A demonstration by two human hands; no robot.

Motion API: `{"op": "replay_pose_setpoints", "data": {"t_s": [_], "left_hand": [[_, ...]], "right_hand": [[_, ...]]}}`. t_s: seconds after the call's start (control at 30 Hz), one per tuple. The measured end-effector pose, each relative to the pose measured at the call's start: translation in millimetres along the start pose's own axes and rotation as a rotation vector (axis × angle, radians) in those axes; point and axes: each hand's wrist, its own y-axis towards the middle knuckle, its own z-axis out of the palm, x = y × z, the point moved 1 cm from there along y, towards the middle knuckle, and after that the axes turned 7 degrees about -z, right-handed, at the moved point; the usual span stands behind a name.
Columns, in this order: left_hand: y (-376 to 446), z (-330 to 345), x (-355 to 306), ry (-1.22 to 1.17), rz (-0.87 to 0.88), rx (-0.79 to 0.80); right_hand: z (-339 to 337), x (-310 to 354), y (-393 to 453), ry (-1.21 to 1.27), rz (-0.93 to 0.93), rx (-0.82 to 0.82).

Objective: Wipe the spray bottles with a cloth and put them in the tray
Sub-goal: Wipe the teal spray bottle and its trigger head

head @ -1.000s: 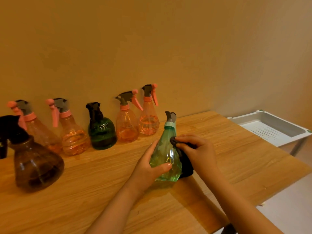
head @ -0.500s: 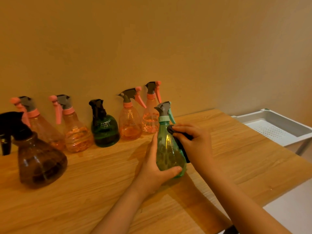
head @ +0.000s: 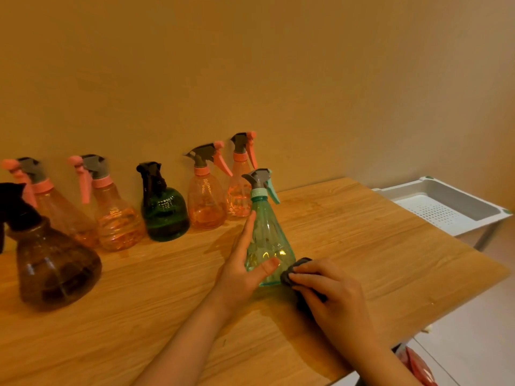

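Head view. Teal spray bottle (head: 269, 238) stands upright on the wooden table (head: 376, 246), forward of the row at the wall and nearer the table's right half. Left hand (head: 245, 270) holds it low on the body: fingers run up the far left side, thumb lies across the front near the base. Right hand (head: 331, 291) has its fingers curled over a dark cloth (head: 295, 270), bunched and pressed at the bottle's lower right edge where the base meets the table.

Row along the wall, left to right: pink bottle (head: 48, 201), second pink bottle (head: 111, 215), dark green bottle (head: 164, 210), third pink bottle (head: 206, 196), fourth pink bottle (head: 241, 185). The fourth stands just behind the teal bottle's trigger head; contact cannot be told. Brown bottle (head: 53, 254) sits apart at near left, partly cut by the frame edge.

White tray (head: 473, 201) lies beyond the table's right edge, its perforated floor lower than the table top, its rim just beside the table's far right corner. Between the teal bottle and that edge the table surface is bare wood. The table's near right edge runs diagonally just beyond the right hand. Pale floor shows below it, and a red object (head: 418, 366) at bottom right, too cropped to identify.
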Motion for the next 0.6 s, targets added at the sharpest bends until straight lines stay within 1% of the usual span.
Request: {"op": "replay_pose_setpoints", "data": {"t_s": [0.1, 0.17, 0.2, 0.33, 0.47, 0.53, 0.6], "left_hand": [[-0.1, -0.6, 0.4, -0.054, -0.004, 0.024], [0.5, -1.2, 1.3, -0.066, 0.000, 0.035], [0.8, -1.7, 1.4, -0.061, 0.006, 0.034], [0.0, -2.4, 0.1, -0.074, 0.008, 0.036], [-0.5, -1.7, -1.6, -0.166, -0.002, 0.052], [-0.4, -1.2, -0.9, -0.183, -0.005, 0.061], [-0.7, -0.6, -0.8, -0.200, -0.014, 0.057]], "right_hand": [[5.4, 9.6, 4.7, -0.015, -0.121, 0.015], [8.0, 9.9, 4.2, -0.037, -0.151, 0.050], [7.4, 7.5, 3.0, -0.042, -0.128, 0.056], [-3.5, -2.0, 0.7, 0.017, 0.056, 0.024], [-9.4, -2.0, 20.4, 0.113, 0.184, -0.115], [-8.5, -3.7, 40.1, 0.137, 0.204, -0.099], [-3.5, -6.7, 62.7, 0.137, 0.242, -0.045]]}}
